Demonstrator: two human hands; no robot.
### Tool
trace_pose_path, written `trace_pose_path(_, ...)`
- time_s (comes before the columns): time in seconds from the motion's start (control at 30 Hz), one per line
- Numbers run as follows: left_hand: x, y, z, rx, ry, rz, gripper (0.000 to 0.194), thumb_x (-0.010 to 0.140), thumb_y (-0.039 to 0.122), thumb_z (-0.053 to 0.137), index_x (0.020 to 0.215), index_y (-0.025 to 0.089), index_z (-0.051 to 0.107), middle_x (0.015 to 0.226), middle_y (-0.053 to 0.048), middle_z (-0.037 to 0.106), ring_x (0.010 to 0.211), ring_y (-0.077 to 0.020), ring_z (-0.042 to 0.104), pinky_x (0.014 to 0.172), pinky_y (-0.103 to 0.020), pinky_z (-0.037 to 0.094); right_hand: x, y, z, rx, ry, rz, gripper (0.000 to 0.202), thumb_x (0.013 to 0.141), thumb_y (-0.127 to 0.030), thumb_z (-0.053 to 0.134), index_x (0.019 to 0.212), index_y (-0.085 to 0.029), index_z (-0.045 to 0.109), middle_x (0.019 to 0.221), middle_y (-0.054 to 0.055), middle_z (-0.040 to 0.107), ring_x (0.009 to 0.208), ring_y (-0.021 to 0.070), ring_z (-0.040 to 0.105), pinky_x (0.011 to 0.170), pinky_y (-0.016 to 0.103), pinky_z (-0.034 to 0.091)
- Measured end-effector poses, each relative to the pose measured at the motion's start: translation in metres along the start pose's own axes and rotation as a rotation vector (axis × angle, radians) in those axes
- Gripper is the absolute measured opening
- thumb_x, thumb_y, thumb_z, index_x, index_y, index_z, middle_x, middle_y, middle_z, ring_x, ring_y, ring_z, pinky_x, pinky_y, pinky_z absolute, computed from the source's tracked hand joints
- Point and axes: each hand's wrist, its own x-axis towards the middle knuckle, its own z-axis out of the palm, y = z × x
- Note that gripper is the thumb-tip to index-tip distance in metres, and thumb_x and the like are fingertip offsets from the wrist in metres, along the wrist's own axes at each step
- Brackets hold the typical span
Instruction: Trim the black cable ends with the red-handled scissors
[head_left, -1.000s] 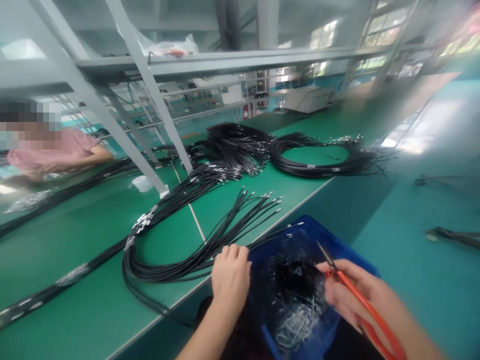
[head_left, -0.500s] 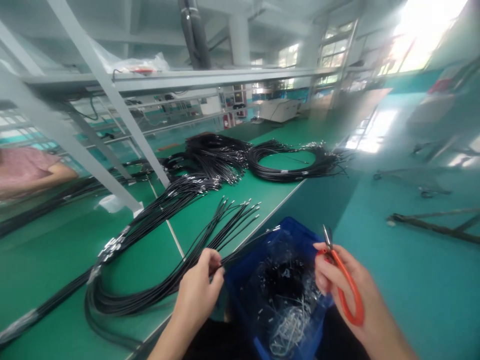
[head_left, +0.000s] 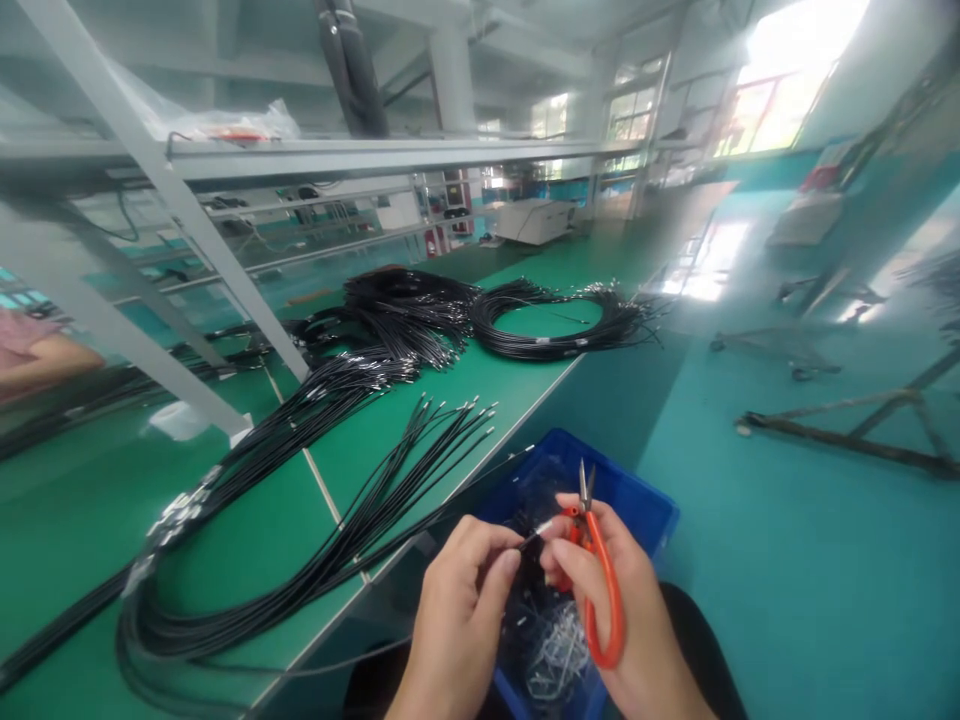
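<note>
Since half a second ago my hands have drawn together: my left hand (head_left: 461, 600) has left the table edge and come in over the blue bin (head_left: 658, 515), almost meeting my right hand (head_left: 626, 575). Reading my view as a clock face, the left sits at six o'clock, thumb and forefinger pinching a black cable (head_left: 527, 543) close to its end. That end lies between my two hands, its pale tip pointing to two o'clock from my pinch, right by my right fingertips; I cannot tell whether they touch it.

At five o'clock my right hand is curled around orange-handled snips (head_left: 611, 605), the blades a little parted and pointing up toward twelve. Below both hands, the bin holds a tangle of clear scraps (head_left: 556, 655).

Between seven and eight, a curved bundle of black cables (head_left: 330, 565) lies on the green table (head_left: 67, 530), its silvery tips fanned toward one. Near the middle of the dial rests a large cable coil (head_left: 517, 347), with a dark cable heap (head_left: 409, 312) beside it toward ten. Out at nine, a co-worker's forearm (head_left: 60, 362) shows below a pink sleeve (head_left: 19, 332).
</note>
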Motion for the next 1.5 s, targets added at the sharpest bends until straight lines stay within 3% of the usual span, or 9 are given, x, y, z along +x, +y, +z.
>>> trace_pose_path(0.17,-0.002,-0.002,0.004,-0.037,0.0,-0.035,0.016,0.082,0.024,0.052,0.072,0.02,0.064,0.069,-0.001,0.057,0.064,-0.0164,0.054,0.06,-0.024,0.039,0.0,0.001,0.006,0.059,0.009,-0.006,0.036,0.071,-0.022,0.069,0.102,-0.023,0.051,0.078,-0.003,0.062,0.062,0.0112,0.058,0.06,0.024,0.044)
trace_pose_path(0.5,-0.005,-0.003,0.009,-0.024,0.022,-0.063,0.015,0.081,0.023,0.054,0.072,0.021,0.065,0.069,-0.001,0.06,0.066,-0.017,0.055,0.061,-0.025,0.039,0.001,0.003,0.005,0.161,-0.026,0.057,0.03,0.075,-0.016,0.065,0.101,-0.022,0.05,0.074,-0.003,0.061,0.061,0.0116,0.057,0.059,0.024,0.045)
trace_pose_path(0.77,-0.007,-0.007,0.016,-0.399,0.021,-0.171,0.011,0.084,0.028,0.05,0.079,0.019,0.053,0.066,0.001,0.058,0.059,-0.0132,0.054,0.055,-0.022,0.042,-0.001,0.014,0.012,0.352,-0.041,0.262,0.021,0.077,-0.012,0.06,0.096,-0.019,0.053,0.068,0.0,0.062,0.06,0.0123,0.055,0.057,0.024,0.045)
trace_pose_path(0.87,-0.004,-0.008,0.014,-0.394,-0.031,-0.176,0.011,0.085,0.031,0.052,0.084,0.02,0.051,0.069,0.002,0.055,0.059,-0.0127,0.053,0.055,-0.022,0.042,-0.006,0.016,0.018,0.288,-0.016,0.233,0.026,0.075,-0.013,0.063,0.097,-0.021,0.053,0.066,-0.003,0.059,0.057,0.0108,0.052,0.054,0.021,0.042)
trace_pose_path(1.03,0.003,-0.009,0.008,-0.492,0.008,-0.242,0.012,0.082,0.024,0.056,0.072,0.017,0.053,0.061,0.002,0.054,0.054,-0.0117,0.052,0.053,-0.023,0.042,-0.007,0.017,0.022,0.237,-0.039,0.202,0.027,0.073,-0.012,0.065,0.096,-0.021,0.052,0.06,-0.006,0.054,0.052,0.0095,0.048,0.051,0.021,0.04)
trace_pose_path(1.13,0.007,-0.008,0.003,-0.657,-0.076,-0.26,0.011,0.08,0.021,0.056,0.072,0.014,0.056,0.057,0.001,0.057,0.053,-0.0112,0.052,0.053,-0.022,0.041,-0.003,0.019,0.02,0.261,-0.1,0.211,0.023,0.077,-0.013,0.06,0.097,-0.021,0.05,0.061,-0.004,0.057,0.056,0.0115,0.051,0.057,0.024,0.042)
trace_pose_path(1.27,0.009,-0.008,-0.001,-0.781,-0.09,-0.268,0.013,0.081,0.021,0.054,0.071,0.014,0.054,0.056,0.001,0.057,0.053,-0.01,0.049,0.054,-0.021,0.04,0.0,0.022,0.017,0.276,-0.133,0.2,0.021,0.079,-0.011,0.056,0.097,-0.021,0.05,0.06,-0.002,0.06,0.059,0.0136,0.054,0.057,0.025,0.043)
trace_pose_path(1.4,0.009,-0.011,0.001,-0.797,-0.097,-0.236,0.008,0.08,0.022,0.058,0.079,0.015,0.055,0.061,0.002,0.057,0.055,-0.0105,0.051,0.054,-0.021,0.04,-0.001,0.019,0.017,0.289,-0.109,0.227,0.022,0.078,-0.01,0.057,0.096,-0.021,0.052,0.063,-0.001,0.061,0.058,0.0131,0.054,0.055,0.024,0.042)
trace_pose_path(1.5,0.009,-0.012,0.001,-0.785,-0.103,-0.215,0.011,0.081,0.022,0.056,0.073,0.015,0.052,0.058,0.002,0.055,0.054,-0.0106,0.05,0.054,-0.022,0.04,0.0,0.016,0.018,0.314,-0.112,0.257,0.02,0.077,-0.009,0.057,0.093,-0.021,0.053,0.061,-0.001,0.061,0.056,0.0124,0.054,0.055,0.024,0.043)
